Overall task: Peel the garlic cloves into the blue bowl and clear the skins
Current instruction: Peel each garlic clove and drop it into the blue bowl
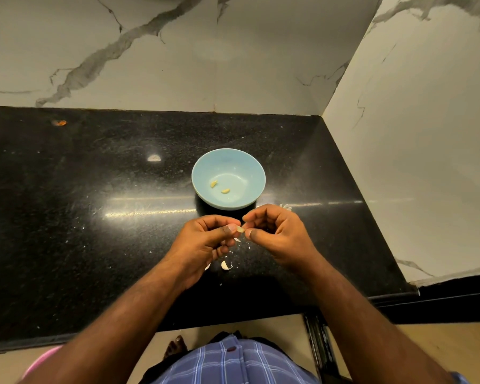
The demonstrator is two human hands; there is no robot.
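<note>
A light blue bowl [229, 162] stands on the black countertop with two peeled garlic cloves [225, 190] lying in its bottom. Just in front of it, above the counter, my left hand [205, 239] pinches a small garlic clove [240, 229] between thumb and fingers. My right hand [277, 231] meets it from the right, its fingertips pinching at the clove's end. White skin scraps [226, 265] lie on the counter under and between my hands. More skin [286, 207] shows behind my right hand.
The black granite countertop [94, 217] ends at a marble wall behind and another on the right. An orange stain [59, 123] sits far left at the back. The counter's front edge runs close to my body, with floor below.
</note>
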